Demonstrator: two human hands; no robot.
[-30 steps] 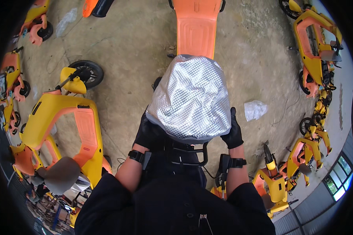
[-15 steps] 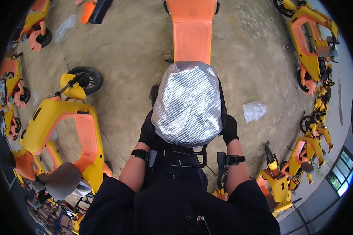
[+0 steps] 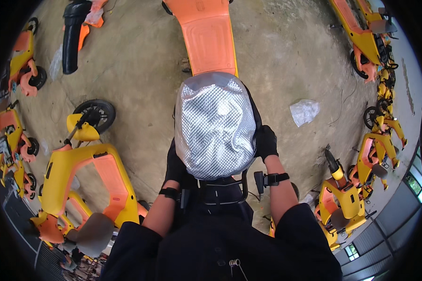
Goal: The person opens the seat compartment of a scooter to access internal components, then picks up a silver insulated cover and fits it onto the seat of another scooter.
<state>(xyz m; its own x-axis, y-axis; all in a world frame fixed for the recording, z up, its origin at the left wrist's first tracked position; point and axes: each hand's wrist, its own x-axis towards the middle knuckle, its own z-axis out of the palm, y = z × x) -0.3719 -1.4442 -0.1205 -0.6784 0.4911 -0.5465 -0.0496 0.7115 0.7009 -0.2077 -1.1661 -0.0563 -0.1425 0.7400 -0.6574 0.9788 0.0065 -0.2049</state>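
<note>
Silver cover (image 3: 215, 126), shift: drawn narrower than one second earlier, its loose corner by the right hand (image 3: 266, 142) pulled inward. Viewpoint has swung, so the orange deck (image 3: 208, 44) now slants.
Left glove grip: left hand (image 3: 176, 164) touches the cover's left flank, on the near side of the deck; its fingertips are hidden, so I cannot tell whether they are clenched.
Right glove grip: set against the opposite flank, slightly farther forward; fingers tuck behind the edge, closure likewise not visible to me.
Edge handling: in my judgement, tension both flanks equally, keep fingers under the rim, and smooth creases outward; uneven pull could skew the cover.
Cover position: at the deck's near end, just ahead of a black rack bar (image 3: 244, 185).
Cover axis: long axis runs near to far, roughly in line with the deck; grey-banded end points toward it, silver face upward.
Parked scooter (image 3: 58, 180): left of the deck and nearer, well apart.
Clear plastic (image 3: 305, 112): on the floor, right of the deck.
</note>
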